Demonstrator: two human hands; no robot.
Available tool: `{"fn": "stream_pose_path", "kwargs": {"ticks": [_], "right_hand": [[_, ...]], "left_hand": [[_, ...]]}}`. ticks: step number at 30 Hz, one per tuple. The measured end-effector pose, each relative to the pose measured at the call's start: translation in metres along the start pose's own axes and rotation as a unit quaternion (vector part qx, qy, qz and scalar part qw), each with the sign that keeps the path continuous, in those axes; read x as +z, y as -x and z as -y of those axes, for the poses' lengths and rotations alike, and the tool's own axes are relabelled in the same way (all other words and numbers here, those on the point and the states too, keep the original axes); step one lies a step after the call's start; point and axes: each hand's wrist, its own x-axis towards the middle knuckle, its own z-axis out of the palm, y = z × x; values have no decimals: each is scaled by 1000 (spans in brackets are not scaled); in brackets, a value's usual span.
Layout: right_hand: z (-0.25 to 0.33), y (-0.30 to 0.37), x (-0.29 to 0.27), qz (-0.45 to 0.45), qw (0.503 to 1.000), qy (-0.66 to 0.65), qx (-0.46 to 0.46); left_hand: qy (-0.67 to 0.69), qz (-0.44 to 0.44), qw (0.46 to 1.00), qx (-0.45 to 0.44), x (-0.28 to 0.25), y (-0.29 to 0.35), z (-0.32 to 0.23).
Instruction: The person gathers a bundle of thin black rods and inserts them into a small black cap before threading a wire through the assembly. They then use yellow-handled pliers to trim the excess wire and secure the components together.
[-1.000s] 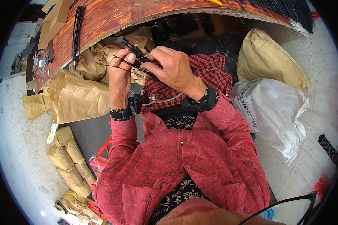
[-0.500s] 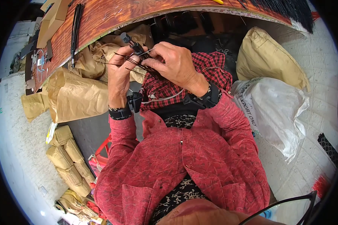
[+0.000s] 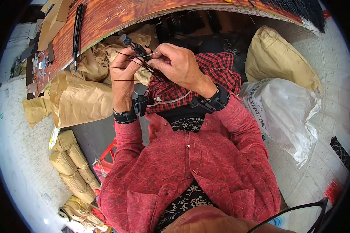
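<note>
Above my lap, my left hand [image 3: 123, 72] is closed around a black fitting [image 3: 137, 49] with a ribbed knob at its upper end. Thin dark strands [image 3: 153, 70] run beneath the fitting and between both hands, a few poking out leftward past my left fingers. With thumb and forefinger pinched, my right hand [image 3: 181, 66] meets the fitting's right side. A thin pale wire-like piece [image 3: 151, 53] sticks out of that pinch toward the fitting; its other end is hidden. Red-and-black checked cloth [image 3: 217, 70] lies under my hands.
A wood-patterned table [image 3: 116, 13] curves across the far side, bearing a bundle of long black strands [image 3: 78, 35], a cardboard box [image 3: 52, 25] and black bristles [image 3: 299, 9]. Brown paper [image 3: 79, 101] bulges at left. A tan sack [image 3: 280, 58] and a white sack [image 3: 284, 112] stand at right.
The fitting has tipped slightly to the left, its knob a little lower. One dark strand now points left across my left wrist. My right hand has shifted slightly left, still pinched.
</note>
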Motion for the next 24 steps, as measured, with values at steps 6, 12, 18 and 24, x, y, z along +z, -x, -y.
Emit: {"fn": "stream_pose_path", "kwargs": {"ticks": [6,12,18,24], "right_hand": [[-7,4,5,15,997,-70,30],[-18,-1,0,42,992,-105,61],[-22,-1,-5,57,990,-109,66],[-27,1,-3,52,994,-87,43]], "left_hand": [[3,14,1000,-9,-2,3,1],[0,-8,1000,-26,2,-6,7],[29,-19,999,-36,-3,-6,11],[36,-19,998,-39,2,-6,8]]}}
